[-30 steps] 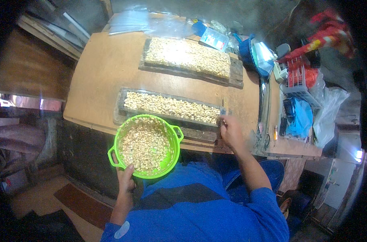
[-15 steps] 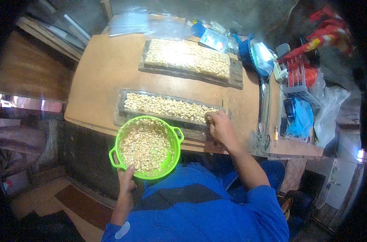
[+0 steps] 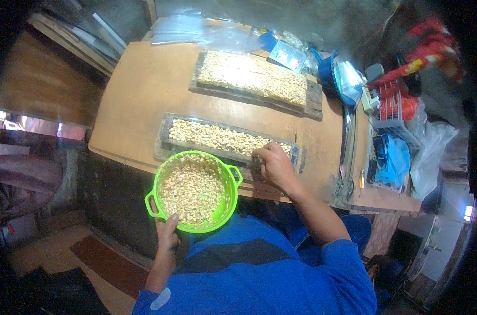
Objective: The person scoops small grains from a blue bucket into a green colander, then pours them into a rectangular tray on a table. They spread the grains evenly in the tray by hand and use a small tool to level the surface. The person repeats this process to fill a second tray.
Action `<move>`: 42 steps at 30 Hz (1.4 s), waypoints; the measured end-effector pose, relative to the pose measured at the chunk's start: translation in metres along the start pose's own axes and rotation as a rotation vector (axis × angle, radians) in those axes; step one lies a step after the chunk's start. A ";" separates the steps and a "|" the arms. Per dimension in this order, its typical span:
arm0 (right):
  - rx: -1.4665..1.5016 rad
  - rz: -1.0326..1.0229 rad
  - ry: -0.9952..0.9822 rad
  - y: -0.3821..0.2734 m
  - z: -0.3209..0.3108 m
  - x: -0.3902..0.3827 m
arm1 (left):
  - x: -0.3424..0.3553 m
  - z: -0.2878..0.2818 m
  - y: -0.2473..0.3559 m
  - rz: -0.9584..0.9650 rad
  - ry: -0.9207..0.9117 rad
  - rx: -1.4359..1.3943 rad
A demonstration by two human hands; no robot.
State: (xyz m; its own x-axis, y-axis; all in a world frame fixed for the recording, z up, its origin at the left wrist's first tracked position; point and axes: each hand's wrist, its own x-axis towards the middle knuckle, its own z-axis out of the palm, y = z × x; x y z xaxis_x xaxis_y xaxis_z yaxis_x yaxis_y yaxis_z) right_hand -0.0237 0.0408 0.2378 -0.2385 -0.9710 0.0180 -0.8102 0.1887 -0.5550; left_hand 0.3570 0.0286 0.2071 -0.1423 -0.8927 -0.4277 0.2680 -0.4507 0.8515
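– Where is the green bowl [image 3: 220,214]?
– At the near side of the bench [image 3: 138,94], holding pale pieces [image 3: 188,186], clamped in the left hand [image 3: 168,233].
– And the right hand [image 3: 273,164]?
– Apart, curled at the narrow tray [image 3: 163,137]; its grip cannot be told. Beyond lies a pale slab [image 3: 251,76].

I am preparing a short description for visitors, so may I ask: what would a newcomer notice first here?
Probably the bright green two-handled bowl of pale, nut-like pieces, held in the left hand at the table's near edge. Next, the right hand at the right part of a long, narrow tray of similar pieces. Beyond it, a wider pale slab shines on a wooden board.
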 end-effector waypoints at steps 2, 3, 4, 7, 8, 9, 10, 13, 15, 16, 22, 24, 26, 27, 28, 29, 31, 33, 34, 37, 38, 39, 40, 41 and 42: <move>-0.046 -0.040 -0.015 0.001 -0.001 0.004 | -0.002 -0.001 -0.001 0.030 -0.023 -0.024; -0.088 -0.063 -0.039 0.002 -0.002 0.007 | -0.001 -0.001 -0.002 0.001 0.004 -0.011; -0.158 -0.034 -0.102 0.001 -0.003 0.009 | -0.001 -0.002 -0.002 0.003 0.001 -0.004; 0.087 -0.055 0.169 -0.004 -0.009 0.010 | -0.001 -0.003 -0.006 0.003 0.016 -0.017; 0.097 -0.025 0.214 -0.007 -0.011 0.009 | -0.001 -0.003 -0.007 0.000 0.025 -0.026; 0.103 0.011 0.251 -0.009 -0.013 0.007 | -0.001 -0.003 -0.008 0.010 0.022 -0.027; 0.103 0.020 0.313 -0.010 -0.014 0.006 | -0.001 -0.003 -0.009 0.020 0.019 -0.028; 0.041 -0.031 0.220 -0.015 -0.013 0.010 | -0.001 -0.004 -0.007 -0.032 0.016 -0.010; 0.002 -0.037 0.227 -0.018 -0.013 0.010 | 0.000 -0.004 -0.002 -0.087 0.002 -0.004; 0.028 -0.017 0.237 -0.021 -0.014 0.010 | 0.000 -0.003 0.000 -0.113 -0.005 -0.005; 0.318 -0.197 -0.045 -0.081 0.011 -0.014 | -0.005 0.016 0.020 -0.072 -0.094 -0.010; 0.228 -0.235 -0.304 -0.103 0.033 -0.016 | -0.010 0.024 0.027 -0.067 -0.128 -0.069; 0.249 -0.220 -0.504 -0.120 0.054 -0.020 | -0.012 0.028 0.034 -0.145 -0.085 -0.014; 0.233 -0.242 -0.536 -0.125 0.062 -0.022 | -0.013 0.029 0.038 -0.164 -0.089 0.024; 0.197 -0.225 -0.620 -0.128 0.068 -0.024 | -0.013 0.029 0.040 -0.142 -0.112 0.039; 0.175 -0.223 -0.628 -0.129 0.071 -0.026 | -0.013 0.029 0.041 -0.143 -0.099 0.046; 0.145 -0.169 -0.679 -0.130 0.074 -0.030 | -0.013 0.026 0.040 -0.132 -0.126 0.036; 0.156 -0.169 -0.672 -0.129 0.074 -0.030 | -0.012 0.021 0.037 -0.094 -0.181 -0.002; 0.169 -0.157 -0.666 -0.128 0.072 -0.029 | -0.011 0.019 0.035 -0.130 -0.145 0.054; 0.352 -0.122 -0.536 -0.116 0.061 -0.021 | -0.008 0.013 0.028 -0.101 -0.131 0.108; 0.412 -0.149 -0.394 -0.110 0.054 -0.018 | -0.007 0.013 0.026 -0.079 -0.105 0.127; 0.448 -0.133 -0.290 -0.102 0.043 -0.016 | -0.006 0.014 0.024 -0.058 -0.078 0.147; 0.475 -0.104 -0.197 -0.093 0.032 -0.014 | -0.007 0.014 0.023 -0.045 -0.068 0.101; 0.432 -0.039 -0.126 -0.082 0.018 -0.013 | -0.008 0.014 0.022 -0.033 -0.058 0.055; 0.402 -0.012 -0.031 -0.070 0.002 -0.012 | -0.009 0.014 0.021 0.008 -0.091 -0.017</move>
State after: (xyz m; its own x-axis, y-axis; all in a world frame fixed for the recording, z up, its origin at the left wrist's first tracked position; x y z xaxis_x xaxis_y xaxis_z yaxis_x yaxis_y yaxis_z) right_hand 0.0366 0.0389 0.2744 -0.2090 -0.9779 0.0051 -0.5374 0.1105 -0.8361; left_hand 0.3504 0.0273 0.2336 -0.2259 -0.8921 -0.3913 0.2852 -0.4446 0.8491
